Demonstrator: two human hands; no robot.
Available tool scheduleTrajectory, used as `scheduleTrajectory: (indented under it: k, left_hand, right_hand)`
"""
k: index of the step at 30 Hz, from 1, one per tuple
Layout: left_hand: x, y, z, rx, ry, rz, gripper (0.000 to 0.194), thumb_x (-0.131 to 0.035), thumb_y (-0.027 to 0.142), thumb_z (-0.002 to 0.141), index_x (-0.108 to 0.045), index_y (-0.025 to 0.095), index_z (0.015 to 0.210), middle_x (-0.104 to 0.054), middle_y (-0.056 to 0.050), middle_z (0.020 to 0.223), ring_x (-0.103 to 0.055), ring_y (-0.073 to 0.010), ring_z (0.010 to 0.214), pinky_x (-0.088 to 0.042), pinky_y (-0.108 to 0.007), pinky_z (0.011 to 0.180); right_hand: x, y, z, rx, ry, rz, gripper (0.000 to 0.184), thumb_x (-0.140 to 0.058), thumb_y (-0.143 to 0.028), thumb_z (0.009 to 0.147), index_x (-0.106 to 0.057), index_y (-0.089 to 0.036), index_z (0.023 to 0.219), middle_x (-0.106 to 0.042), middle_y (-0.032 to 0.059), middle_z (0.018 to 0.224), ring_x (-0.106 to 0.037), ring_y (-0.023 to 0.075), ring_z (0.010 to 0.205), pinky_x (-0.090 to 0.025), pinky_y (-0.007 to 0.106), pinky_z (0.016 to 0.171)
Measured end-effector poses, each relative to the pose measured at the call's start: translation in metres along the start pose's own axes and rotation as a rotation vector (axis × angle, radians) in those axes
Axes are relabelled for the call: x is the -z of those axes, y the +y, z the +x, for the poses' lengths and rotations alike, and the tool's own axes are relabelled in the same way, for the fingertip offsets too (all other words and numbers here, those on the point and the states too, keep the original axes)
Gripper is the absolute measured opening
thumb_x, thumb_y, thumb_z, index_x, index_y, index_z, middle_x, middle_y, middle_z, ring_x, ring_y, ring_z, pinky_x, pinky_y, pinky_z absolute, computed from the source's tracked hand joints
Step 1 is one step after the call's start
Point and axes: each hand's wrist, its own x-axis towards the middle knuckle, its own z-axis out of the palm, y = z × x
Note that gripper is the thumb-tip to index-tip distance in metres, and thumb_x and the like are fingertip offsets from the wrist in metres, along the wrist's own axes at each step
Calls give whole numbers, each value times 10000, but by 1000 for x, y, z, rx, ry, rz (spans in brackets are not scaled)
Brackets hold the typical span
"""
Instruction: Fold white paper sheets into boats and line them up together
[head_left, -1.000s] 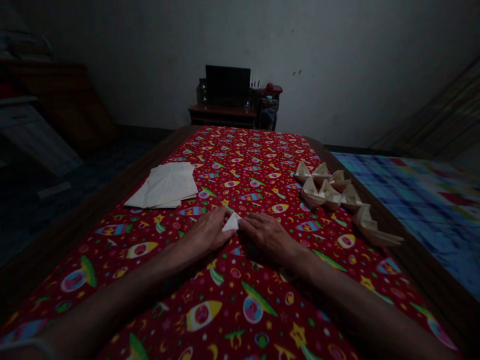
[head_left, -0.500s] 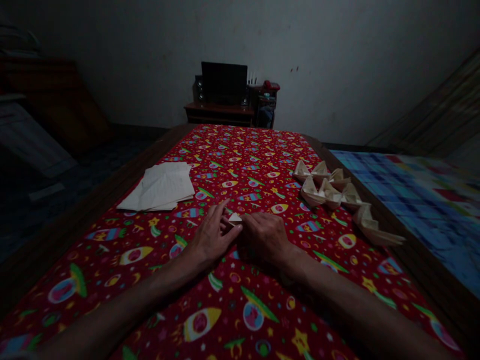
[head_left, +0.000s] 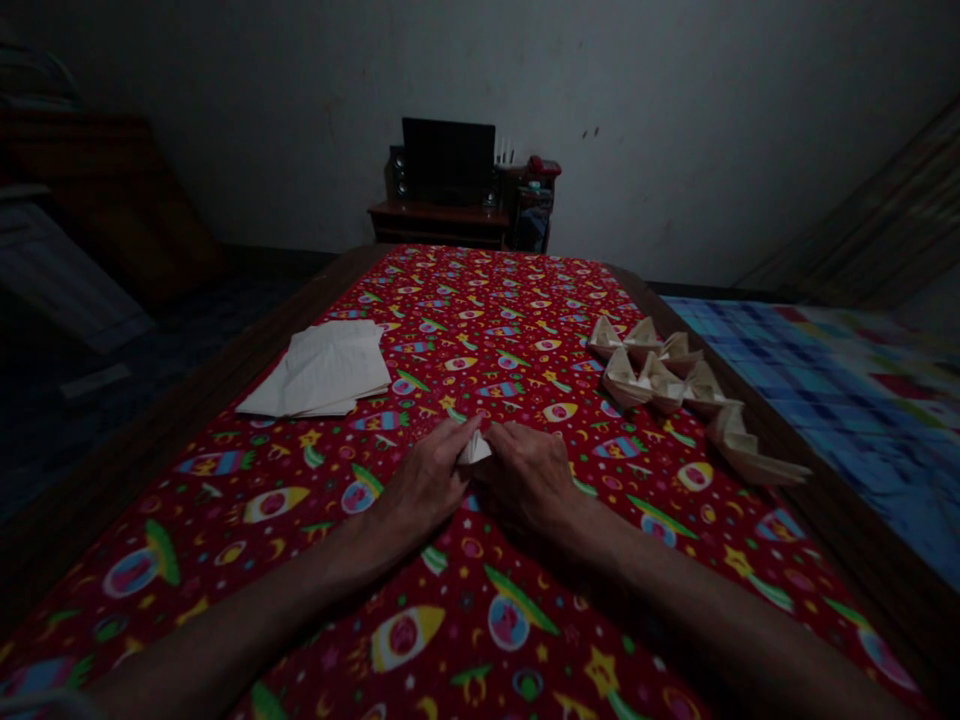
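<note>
Between my two hands is a small piece of folded paper [head_left: 475, 449], its pale folded layers showing in the gap. My left hand [head_left: 429, 475] is closed on its left side, thumb on top. On the other side my right hand [head_left: 531, 468] grips it with curled fingers that hide much of the paper. To the left lies a stack of flat paper sheets [head_left: 326, 368]. Several folded paper boats [head_left: 660, 382] stand grouped at the right, and one more paper boat [head_left: 750, 447] sits nearer to me.
A red patterned cloth [head_left: 405, 640] covers the table, whose dark wooden edge [head_left: 840, 520] shows at the right. Beyond the far end stand a monitor [head_left: 448, 155] and a red telephone [head_left: 544, 166]. A plaid-covered surface [head_left: 750, 350] lies to the right.
My left hand's fingers, spread before, have closed around the folded paper. The paper has turned and shows more of its layered edge. My right hand keeps its grip.
</note>
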Motion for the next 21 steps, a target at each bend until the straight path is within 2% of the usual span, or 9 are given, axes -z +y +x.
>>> scheduleTrajectory:
  k: [5, 11, 15, 21]
  left_hand:
    - [5, 2, 0, 26, -76, 93, 413, -449, 116, 843, -517, 137, 1250, -567, -71, 888, -573, -188, 806, -505, -313, 725]
    - [2, 5, -2, 35, -115, 102, 401, -443, 140, 869, -486, 197, 1264, -552, -35, 871, -569, -160, 791, -501, -293, 727]
    - [0, 4, -2, 43, -160, 139, 401, -434, 104, 847, -508, 185, 1233, -563, -46, 899, -578, -169, 797, -506, -297, 717]
    - [3, 3, -1, 25, -181, 235, 426, -413, 43, 790, -555, 192, 1163, -562, -38, 886, -577, -168, 771, -506, -288, 707]
  right_hand:
    - [1, 2, 1, -20, -61, 59, 135, -483, -284, 854, -557, -172, 857, -622, 23, 707, -510, 128, 572, -222, 261, 520]
    - [4, 0, 5, -39, -102, 48, 140, -508, -290, 856, -584, -174, 874, -626, 26, 730, -493, 124, 560, -201, 258, 501]
    - [3, 1, 4, -67, -99, 73, 131, -529, -285, 832, -586, -169, 806, -622, 20, 700, -485, 121, 553, -198, 260, 510]
    - [-1, 4, -3, -87, -95, 52, 104, -548, -230, 801, -576, -168, 880, -607, 29, 759, -497, 140, 635, -237, 260, 542]
